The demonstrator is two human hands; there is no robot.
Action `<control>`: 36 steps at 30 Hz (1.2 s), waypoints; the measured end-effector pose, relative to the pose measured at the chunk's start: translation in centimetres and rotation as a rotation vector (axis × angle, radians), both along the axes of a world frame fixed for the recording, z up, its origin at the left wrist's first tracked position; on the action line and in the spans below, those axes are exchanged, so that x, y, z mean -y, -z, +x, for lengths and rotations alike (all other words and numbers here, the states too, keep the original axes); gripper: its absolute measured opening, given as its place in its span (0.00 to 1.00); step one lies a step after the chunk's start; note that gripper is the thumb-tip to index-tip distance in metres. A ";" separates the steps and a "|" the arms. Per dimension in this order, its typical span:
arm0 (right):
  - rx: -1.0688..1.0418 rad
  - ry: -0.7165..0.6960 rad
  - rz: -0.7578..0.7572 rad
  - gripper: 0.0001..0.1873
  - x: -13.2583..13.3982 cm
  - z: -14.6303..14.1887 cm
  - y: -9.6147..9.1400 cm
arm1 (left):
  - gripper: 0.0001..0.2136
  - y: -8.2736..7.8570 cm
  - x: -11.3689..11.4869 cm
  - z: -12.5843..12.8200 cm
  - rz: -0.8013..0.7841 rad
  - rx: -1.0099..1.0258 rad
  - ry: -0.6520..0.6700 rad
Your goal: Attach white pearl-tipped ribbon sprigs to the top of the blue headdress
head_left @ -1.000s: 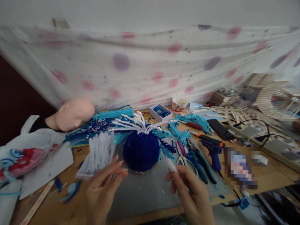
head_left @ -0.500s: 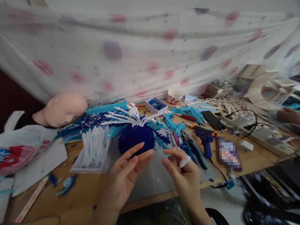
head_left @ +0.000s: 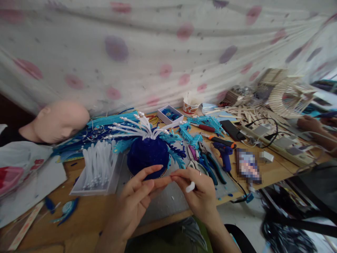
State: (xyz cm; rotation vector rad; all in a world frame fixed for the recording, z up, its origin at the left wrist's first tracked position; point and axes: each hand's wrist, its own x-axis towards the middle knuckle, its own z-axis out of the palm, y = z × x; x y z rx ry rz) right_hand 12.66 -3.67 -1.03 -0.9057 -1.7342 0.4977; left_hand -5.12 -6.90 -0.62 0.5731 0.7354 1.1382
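Observation:
Both my hands are raised above the near edge of the table, in front of a dark blue velvet-like dome (head_left: 147, 157) topped with white stems tipped with pearls (head_left: 131, 128). My left hand (head_left: 142, 191) has its fingers stretched out, with nothing visible in it. One of its fingertips meets the pinched thumb and forefinger of my right hand (head_left: 199, 191). A short white fuzzy piece (head_left: 190, 187) pokes out from the curled fingers of my right hand. Whether anything tiny sits between the touching fingertips is not visible.
Left stand a box of white fuzzy stems (head_left: 96, 170) and a mannequin head (head_left: 61, 121). Pliers (head_left: 210, 163), scissors (head_left: 194, 162), a blue glue gun (head_left: 223, 154) and a phone (head_left: 249, 165) lie right. A co-worker's hand (head_left: 310, 126) is at far right.
My right hand has moved left, so its fingertips now touch my left hand's fingers; a gap was between them before. The whole view has shifted slightly.

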 end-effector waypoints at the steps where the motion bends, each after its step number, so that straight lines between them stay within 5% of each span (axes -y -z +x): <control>1: 0.037 -0.002 0.036 0.06 0.0 0.1 0.0 | 0.16 0.0 0.0 0.0 -0.003 -0.002 0.014; 9: 0.213 0.100 0.199 0.09 0.2 1.5 -0.1 | 0.16 0.4 -0.1 0.1 -0.063 0.091 -0.004; 14: 0.462 -0.005 0.375 0.13 0.2 2.9 -0.7 | 0.17 -0.8 0.0 -0.1 -0.085 0.109 0.039; 22: 0.593 -0.119 0.370 0.13 -0.7 3.7 -2.3 | 0.20 -1.9 -0.2 0.2 -0.179 0.080 0.048; 36: 0.666 -0.168 0.437 0.09 -1.4 4.7 -1.6 | 0.21 -1.8 -0.3 0.3 -0.259 0.095 0.074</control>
